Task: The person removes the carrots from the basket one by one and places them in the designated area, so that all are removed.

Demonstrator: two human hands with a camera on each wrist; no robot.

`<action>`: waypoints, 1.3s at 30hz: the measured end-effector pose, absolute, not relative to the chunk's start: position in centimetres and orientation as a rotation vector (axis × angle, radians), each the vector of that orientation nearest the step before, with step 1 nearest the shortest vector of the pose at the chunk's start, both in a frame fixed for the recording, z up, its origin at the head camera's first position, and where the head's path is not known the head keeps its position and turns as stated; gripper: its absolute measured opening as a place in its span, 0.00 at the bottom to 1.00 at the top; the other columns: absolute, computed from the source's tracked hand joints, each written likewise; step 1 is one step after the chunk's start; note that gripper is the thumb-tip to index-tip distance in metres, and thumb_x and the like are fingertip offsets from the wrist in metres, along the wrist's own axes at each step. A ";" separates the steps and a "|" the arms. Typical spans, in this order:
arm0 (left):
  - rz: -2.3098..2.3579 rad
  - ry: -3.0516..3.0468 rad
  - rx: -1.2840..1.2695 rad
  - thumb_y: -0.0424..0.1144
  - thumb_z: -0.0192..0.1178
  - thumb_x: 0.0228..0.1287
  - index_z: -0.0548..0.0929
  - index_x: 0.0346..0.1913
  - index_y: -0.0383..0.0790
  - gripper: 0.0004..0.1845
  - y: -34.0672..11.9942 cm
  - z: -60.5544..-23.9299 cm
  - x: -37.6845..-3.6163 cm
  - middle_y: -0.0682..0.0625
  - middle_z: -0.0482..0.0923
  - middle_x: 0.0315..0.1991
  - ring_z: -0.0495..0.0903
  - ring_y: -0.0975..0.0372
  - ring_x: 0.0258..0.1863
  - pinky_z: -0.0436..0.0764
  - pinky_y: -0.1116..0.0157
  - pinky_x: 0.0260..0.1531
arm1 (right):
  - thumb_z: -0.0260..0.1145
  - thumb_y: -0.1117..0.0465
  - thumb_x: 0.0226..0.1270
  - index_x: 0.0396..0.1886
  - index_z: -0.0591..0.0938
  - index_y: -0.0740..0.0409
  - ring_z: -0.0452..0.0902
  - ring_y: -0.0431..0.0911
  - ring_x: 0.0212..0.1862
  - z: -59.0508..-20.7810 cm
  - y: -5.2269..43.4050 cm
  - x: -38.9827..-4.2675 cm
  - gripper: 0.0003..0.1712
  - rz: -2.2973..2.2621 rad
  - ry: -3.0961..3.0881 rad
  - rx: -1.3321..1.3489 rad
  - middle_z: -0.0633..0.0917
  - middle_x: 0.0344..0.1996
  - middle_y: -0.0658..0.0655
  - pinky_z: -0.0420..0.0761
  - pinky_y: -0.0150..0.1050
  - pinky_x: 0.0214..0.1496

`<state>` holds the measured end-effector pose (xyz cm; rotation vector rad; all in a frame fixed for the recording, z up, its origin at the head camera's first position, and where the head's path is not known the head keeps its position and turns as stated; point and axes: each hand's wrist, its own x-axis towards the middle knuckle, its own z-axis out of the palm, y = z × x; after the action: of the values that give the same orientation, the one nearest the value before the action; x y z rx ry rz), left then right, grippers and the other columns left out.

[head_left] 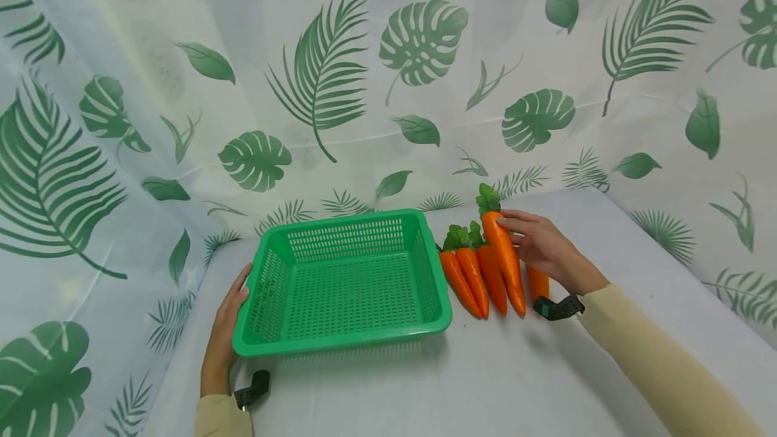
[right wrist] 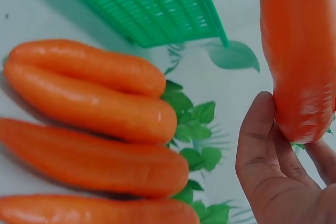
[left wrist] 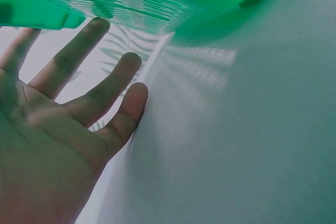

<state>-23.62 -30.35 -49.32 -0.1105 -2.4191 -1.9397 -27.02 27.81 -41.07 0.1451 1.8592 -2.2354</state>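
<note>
My right hand (head_left: 544,248) holds a carrot (head_left: 501,248) by its thick upper part, raised above the table with its leaves up and its tip down. In the right wrist view, fingers and thumb grip this carrot (right wrist: 299,61) near its leafy end. Below it lie several more orange carrots (right wrist: 94,166) in a row, green leaves pointing away; one carrot (head_left: 537,282) is partly hidden under my right wrist. My left hand (head_left: 226,319) is at the left side of a green plastic basket (head_left: 346,340), its fingers spread and fairly straight in the left wrist view.
The basket's perforated floor (head_left: 349,295) shows, with nothing on it. A white cloth (head_left: 388,390) covers the table. Behind and to the left hangs a white curtain (head_left: 340,174) printed with green leaves. Black wrist cameras (head_left: 558,307) sit on both wrists.
</note>
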 end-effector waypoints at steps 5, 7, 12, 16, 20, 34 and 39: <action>-1.934 -2.424 -0.110 0.56 0.37 0.90 0.51 0.89 0.57 0.32 -30.4 -49.5 -23.6 0.54 0.45 0.87 0.46 0.53 0.83 0.50 0.43 0.75 | 0.65 0.51 0.83 0.87 0.54 0.62 0.78 0.46 0.57 -41.3 28.8 -26.7 0.45 -2.234 1.855 0.160 0.83 0.53 0.43 0.83 0.37 0.56; -1.929 -2.431 -0.109 0.56 0.36 0.90 0.51 0.89 0.58 0.31 -30.3 -49.4 -23.7 0.55 0.45 0.87 0.46 0.54 0.83 0.52 0.47 0.75 | 0.65 0.51 0.83 0.87 0.53 0.62 0.78 0.45 0.57 -41.3 29.2 -26.5 0.46 -2.235 1.851 0.168 0.83 0.53 0.43 0.83 0.37 0.56; -1.913 -2.441 -0.109 0.55 0.36 0.91 0.51 0.89 0.60 0.31 -30.3 -49.4 -23.6 0.54 0.46 0.87 0.50 0.57 0.81 0.59 0.62 0.69 | 0.65 0.51 0.83 0.89 0.50 0.60 0.78 0.45 0.57 -41.7 30.1 -26.3 0.48 -2.222 1.858 0.188 0.82 0.54 0.43 0.84 0.38 0.55; -1.911 -2.444 -0.102 0.56 0.36 0.91 0.51 0.88 0.61 0.30 -30.2 -49.3 -23.5 0.54 0.46 0.87 0.53 0.60 0.78 0.62 0.68 0.64 | 0.65 0.51 0.83 0.88 0.52 0.59 0.78 0.44 0.56 -41.9 30.8 -26.1 0.47 -2.239 1.848 0.204 0.82 0.54 0.43 0.84 0.38 0.54; -1.925 -2.443 -0.089 0.56 0.36 0.90 0.51 0.88 0.61 0.31 -30.2 -49.3 -23.6 0.54 0.46 0.87 0.52 0.60 0.79 0.60 0.63 0.66 | 0.67 0.51 0.82 0.86 0.59 0.56 0.79 0.44 0.56 -42.0 31.4 -26.0 0.43 -2.270 1.828 0.238 0.83 0.53 0.42 0.84 0.38 0.53; -1.902 -2.451 -0.090 0.56 0.36 0.91 0.51 0.88 0.60 0.31 -30.4 -49.2 -23.5 0.53 0.47 0.87 0.54 0.63 0.76 0.61 0.65 0.65 | 0.66 0.51 0.83 0.87 0.55 0.56 0.79 0.43 0.55 -42.5 33.5 -25.3 0.44 -2.297 1.809 0.277 0.83 0.52 0.42 0.85 0.38 0.53; -1.927 -2.426 -0.123 0.55 0.36 0.91 0.51 0.89 0.58 0.31 -30.4 -49.2 -23.5 0.49 0.46 0.87 0.58 0.64 0.72 0.64 0.75 0.57 | 0.67 0.50 0.82 0.86 0.58 0.54 0.75 0.44 0.58 -43.1 34.3 -24.9 0.43 -2.293 1.826 0.302 0.79 0.56 0.43 0.85 0.38 0.53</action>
<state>-23.51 -30.39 -49.24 -0.1232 -2.4257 -1.9267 -24.94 34.26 -43.07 0.3019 1.8258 -2.2930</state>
